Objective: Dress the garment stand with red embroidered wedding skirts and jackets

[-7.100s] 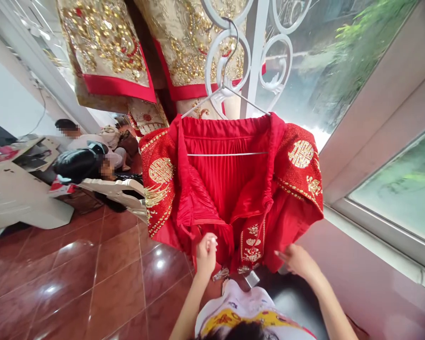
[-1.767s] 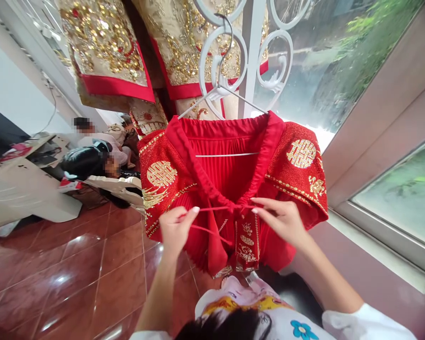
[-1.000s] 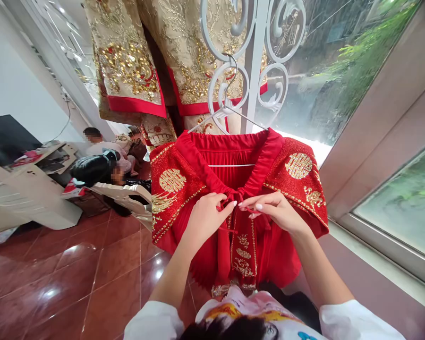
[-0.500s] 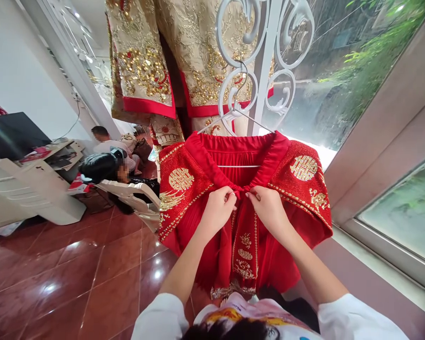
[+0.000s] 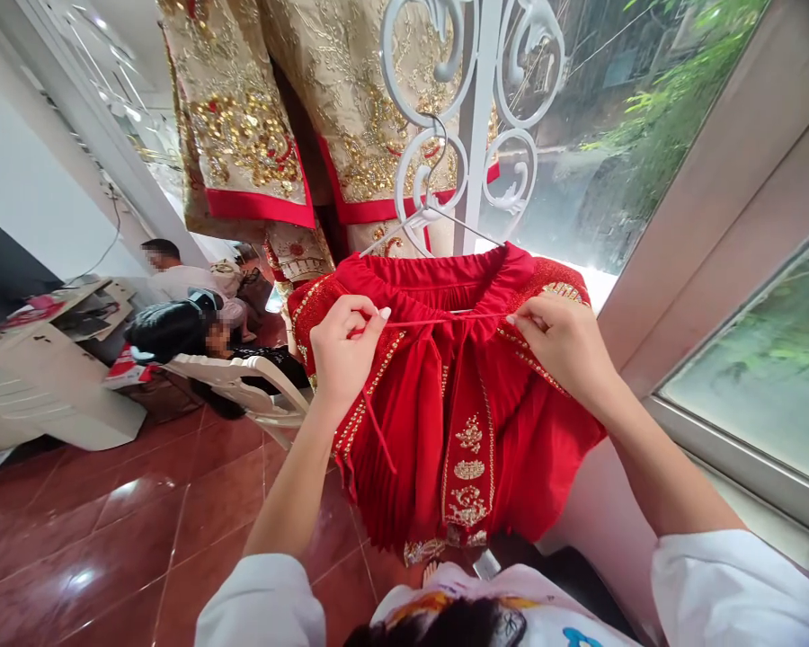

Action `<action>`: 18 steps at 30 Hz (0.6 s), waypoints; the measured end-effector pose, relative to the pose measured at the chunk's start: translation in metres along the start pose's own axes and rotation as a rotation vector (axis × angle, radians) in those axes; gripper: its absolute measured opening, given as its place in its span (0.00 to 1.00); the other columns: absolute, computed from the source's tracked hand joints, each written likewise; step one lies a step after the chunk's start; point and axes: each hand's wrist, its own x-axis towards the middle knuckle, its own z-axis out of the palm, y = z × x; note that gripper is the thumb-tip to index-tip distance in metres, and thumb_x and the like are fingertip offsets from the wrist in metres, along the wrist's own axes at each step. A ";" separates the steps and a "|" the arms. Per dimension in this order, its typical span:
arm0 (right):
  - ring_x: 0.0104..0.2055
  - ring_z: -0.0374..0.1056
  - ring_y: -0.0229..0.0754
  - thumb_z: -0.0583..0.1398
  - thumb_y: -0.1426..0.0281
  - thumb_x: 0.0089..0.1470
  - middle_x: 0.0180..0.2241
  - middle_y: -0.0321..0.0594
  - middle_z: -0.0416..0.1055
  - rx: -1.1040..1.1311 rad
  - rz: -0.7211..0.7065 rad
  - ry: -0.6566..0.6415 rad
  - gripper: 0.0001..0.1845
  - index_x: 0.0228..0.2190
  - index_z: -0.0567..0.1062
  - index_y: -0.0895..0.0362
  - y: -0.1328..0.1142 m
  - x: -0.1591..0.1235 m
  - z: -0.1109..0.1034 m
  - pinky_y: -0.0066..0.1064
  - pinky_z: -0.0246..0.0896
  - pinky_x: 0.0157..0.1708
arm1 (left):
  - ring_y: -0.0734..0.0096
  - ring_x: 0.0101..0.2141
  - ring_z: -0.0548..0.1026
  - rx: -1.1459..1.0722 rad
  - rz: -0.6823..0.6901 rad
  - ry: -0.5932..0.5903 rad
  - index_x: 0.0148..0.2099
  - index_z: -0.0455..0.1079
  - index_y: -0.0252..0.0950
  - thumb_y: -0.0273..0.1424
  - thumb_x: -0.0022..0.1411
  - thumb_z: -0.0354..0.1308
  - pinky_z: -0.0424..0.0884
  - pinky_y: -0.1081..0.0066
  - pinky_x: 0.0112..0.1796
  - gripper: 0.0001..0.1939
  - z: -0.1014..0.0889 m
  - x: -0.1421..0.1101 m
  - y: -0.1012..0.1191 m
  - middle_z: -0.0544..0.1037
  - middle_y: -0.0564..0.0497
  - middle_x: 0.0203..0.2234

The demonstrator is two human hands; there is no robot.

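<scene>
A red pleated skirt (image 5: 404,413) with gold embroidery and a gathered waistband hangs on a thin wire hanger (image 5: 468,226) in front of me. My left hand (image 5: 347,346) pinches one end of a thin red drawstring (image 5: 411,323) at the left of the waistband, and a loose tail dangles below that hand. At the right, my right hand (image 5: 556,337) pinches the other end. Between the hands the drawstring is stretched nearly straight across the front of the waist, passing through its middle. Gold-trimmed red panels lie at both sides, partly behind my hands.
The hanger hooks onto a white scrollwork metal frame (image 5: 482,117). Behind it hangs a cream garment with gold sequins (image 5: 243,135). A window frame (image 5: 688,216) stands at the right. Two people sit at the left near a white chair (image 5: 243,382) and a desk (image 5: 54,359).
My hands have moved apart from the centre of the waistband, left and right, pulling the drawstring taut. The skirt's side panels have folded inward, and the view has shifted a little right.
</scene>
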 end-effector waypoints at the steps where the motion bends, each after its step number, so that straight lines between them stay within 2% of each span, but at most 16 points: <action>1: 0.26 0.59 0.37 0.57 0.70 0.51 0.24 0.39 0.65 0.038 0.002 0.004 0.10 0.20 0.69 0.57 0.000 0.001 0.000 0.30 0.53 0.26 | 0.82 0.16 0.56 -0.038 -0.008 -0.082 0.31 0.67 0.36 0.32 0.54 0.59 0.52 0.78 0.19 0.05 -0.006 0.001 -0.001 0.60 0.60 0.14; 4: 0.24 0.59 0.35 0.58 0.64 0.52 0.26 0.40 0.67 0.265 0.115 -0.136 0.11 0.24 0.72 0.58 -0.005 0.002 0.000 0.29 0.52 0.23 | 0.80 0.17 0.59 -0.055 0.010 -0.383 0.29 0.71 0.36 0.30 0.53 0.58 0.55 0.76 0.20 0.03 -0.021 0.001 0.002 0.65 0.57 0.15; 6: 0.19 0.54 0.32 0.59 0.61 0.51 0.21 0.36 0.64 0.426 0.283 -0.278 0.13 0.25 0.72 0.59 -0.006 0.004 0.000 0.27 0.47 0.18 | 0.78 0.19 0.62 0.089 0.051 -0.465 0.28 0.74 0.36 0.27 0.53 0.56 0.58 0.75 0.22 0.05 -0.026 -0.001 0.006 0.67 0.56 0.17; 8: 0.16 0.49 0.29 0.61 0.60 0.49 0.17 0.33 0.61 0.580 0.461 -0.411 0.15 0.24 0.72 0.60 -0.003 0.008 0.000 0.25 0.41 0.15 | 0.76 0.22 0.65 0.325 0.078 -0.394 0.31 0.75 0.36 0.27 0.53 0.55 0.62 0.73 0.26 0.07 -0.023 -0.005 0.010 0.70 0.54 0.20; 11: 0.14 0.44 0.26 0.62 0.60 0.48 0.16 0.33 0.61 0.745 0.600 -0.656 0.15 0.23 0.73 0.60 0.009 0.017 0.000 0.24 0.36 0.13 | 0.72 0.27 0.69 0.560 0.130 -0.138 0.36 0.76 0.37 0.29 0.57 0.54 0.64 0.72 0.31 0.09 -0.006 -0.008 0.010 0.72 0.51 0.28; 13: 0.14 0.45 0.26 0.63 0.62 0.47 0.16 0.33 0.61 0.739 0.550 -0.850 0.13 0.22 0.73 0.61 0.016 0.024 -0.002 0.23 0.35 0.12 | 0.71 0.30 0.70 0.563 0.166 0.007 0.35 0.75 0.37 0.30 0.60 0.52 0.65 0.71 0.33 0.10 0.011 -0.006 0.007 0.72 0.49 0.30; 15: 0.15 0.47 0.26 0.63 0.65 0.46 0.16 0.33 0.62 0.698 0.423 -1.026 0.11 0.23 0.75 0.61 0.019 0.029 -0.004 0.22 0.36 0.12 | 0.71 0.32 0.70 0.474 0.168 0.117 0.34 0.74 0.36 0.30 0.61 0.52 0.65 0.71 0.35 0.10 0.026 -0.001 0.004 0.72 0.48 0.30; 17: 0.15 0.48 0.26 0.62 0.65 0.47 0.19 0.33 0.65 0.713 0.277 -1.097 0.10 0.29 0.78 0.61 0.017 0.032 -0.003 0.22 0.38 0.13 | 0.72 0.30 0.69 0.304 0.106 0.173 0.31 0.74 0.35 0.30 0.59 0.55 0.65 0.71 0.34 0.08 0.038 0.006 0.005 0.71 0.49 0.28; 18: 0.16 0.48 0.26 0.62 0.65 0.48 0.20 0.34 0.67 0.742 0.217 -1.062 0.12 0.32 0.78 0.61 0.014 0.033 -0.001 0.22 0.40 0.13 | 0.73 0.28 0.68 0.192 0.049 0.150 0.30 0.73 0.34 0.31 0.57 0.58 0.64 0.72 0.32 0.07 0.042 0.009 0.006 0.71 0.50 0.26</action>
